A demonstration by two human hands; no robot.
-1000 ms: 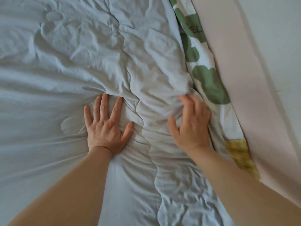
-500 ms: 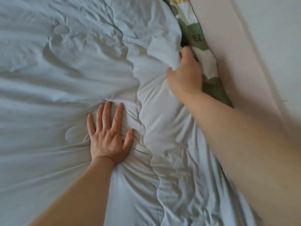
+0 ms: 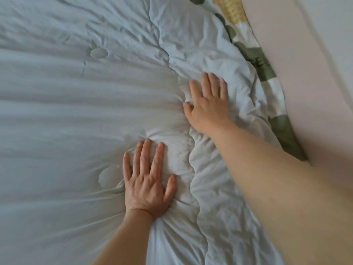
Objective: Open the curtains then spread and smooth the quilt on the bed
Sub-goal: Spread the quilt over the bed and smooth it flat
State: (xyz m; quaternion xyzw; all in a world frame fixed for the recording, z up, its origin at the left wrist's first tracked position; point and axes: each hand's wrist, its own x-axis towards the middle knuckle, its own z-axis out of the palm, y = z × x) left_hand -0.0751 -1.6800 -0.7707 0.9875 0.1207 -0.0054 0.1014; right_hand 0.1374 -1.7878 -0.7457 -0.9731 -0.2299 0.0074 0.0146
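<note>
Both hands lie flat with fingers straight, grasping nothing: the left hand [image 3: 147, 186] at lower centre, the right hand [image 3: 208, 104] right of centre, pressing the quilt [image 3: 66, 115] that fills the frame. Uneven pressure could drag new creases toward the patterned sheet [image 3: 267, 73] at upper right.

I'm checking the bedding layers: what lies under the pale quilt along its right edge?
A patterned fabric with green and yellow patches peeks out past the edge of the quilt, beside a pink surface. How far it runs beneath is covered, as is anything else below.
</note>
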